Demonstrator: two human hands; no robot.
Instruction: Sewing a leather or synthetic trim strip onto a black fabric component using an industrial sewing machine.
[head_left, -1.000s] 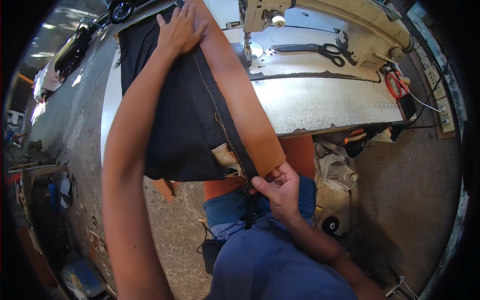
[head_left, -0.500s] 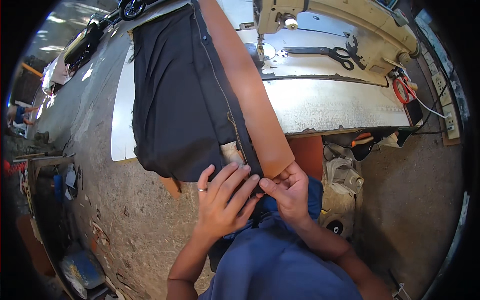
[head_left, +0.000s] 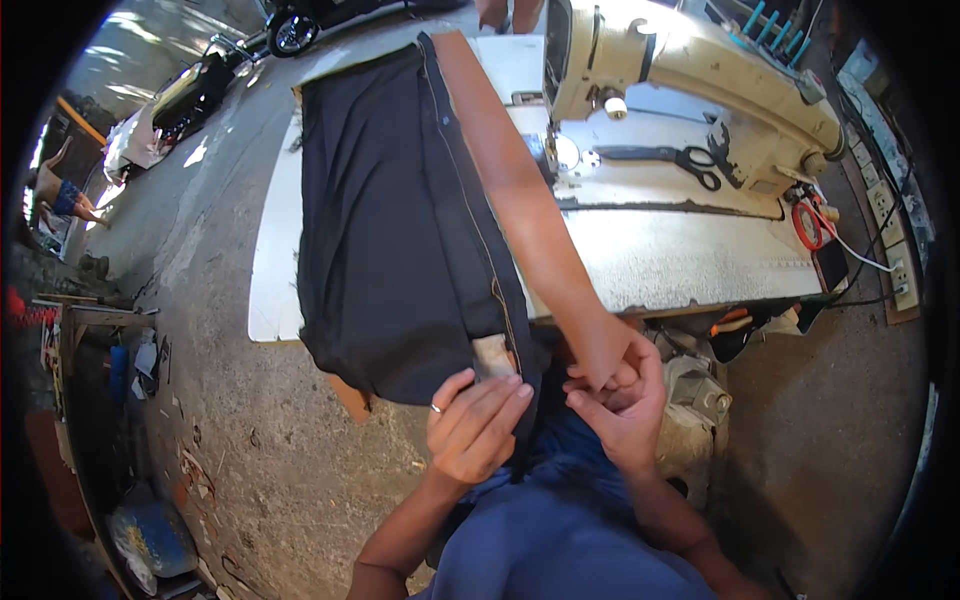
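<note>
A large piece of black fabric (head_left: 375,230) lies over the left part of the table, its near end hanging past the edge. A line of light stitching runs along its right side. My left hand (head_left: 475,425) pinches the near end of this fabric, beside a small beige patch (head_left: 492,352). Along the stitched side stretches a long smooth brown strip (head_left: 515,195). My right hand (head_left: 628,405) has its fingers curled round the strip's near end, which bends and narrows there, apart from the fabric's edge.
A cream sewing machine (head_left: 720,70) stands on the white worn table (head_left: 680,255), with black-handled scissors (head_left: 665,156) by its needle. Red-handled scissors (head_left: 806,226) hang at the table's right end. A motorcycle (head_left: 190,85) and another person (head_left: 65,195) are at far left.
My right hand has moved right with the strip's near end, drawing it away from the fabric and bending it. My left hand still pinches the fabric. The whole view has shifted a little.
</note>
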